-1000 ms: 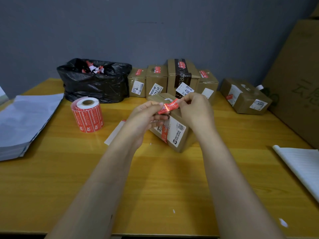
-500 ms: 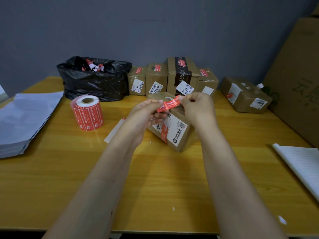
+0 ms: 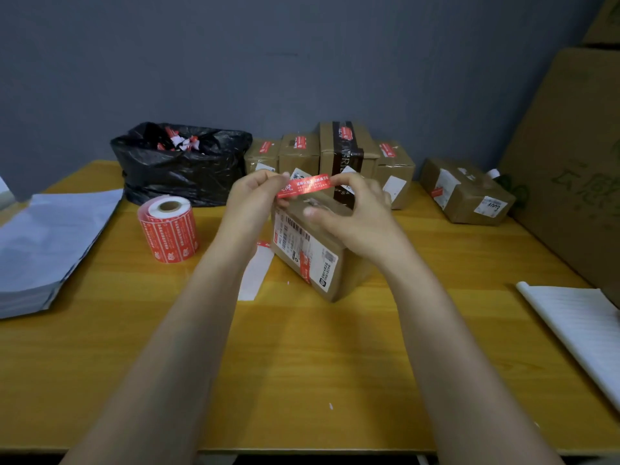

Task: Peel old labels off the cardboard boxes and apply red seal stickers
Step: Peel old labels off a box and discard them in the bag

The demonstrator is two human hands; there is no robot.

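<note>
Grey mailing bags [image 3: 50, 236] lie stacked at the left edge of the wooden table [image 3: 302, 364]. Next I note a black rubbish bag [image 3: 188, 169] against the wall, with red and white scraps showing in its mouth. In front of it, a roll of red stickers [image 3: 167, 231] stands on end. A white backing strip [image 3: 256, 273] lies flat on the table, partly under my view of the left forearm.

At centre, the left hand [image 3: 251, 196] pinches the left end of the red seal sticker [image 3: 303, 189] between thumb and curled fingers. The sticker is stretched nearly level between both hands, above the far top edge of a cardboard box [image 3: 312, 253]. I cannot tell whether it touches the box. The box rests on the table beneath the hands and carries a white shipping label and a red sticker on its near face.

The right hand [image 3: 355, 216] holds the sticker's right end at its curled fingertips. Its thumb juts left below the sticker, apart from it.

Behind the hands, a row of sealed boxes [image 3: 298, 152] stands at the wall. Further right, one more box [image 3: 466, 193] lies alone, near a large cardboard sheet [image 3: 570, 162]. White sheets [image 3: 577, 330] lie at the table's right edge.
</note>
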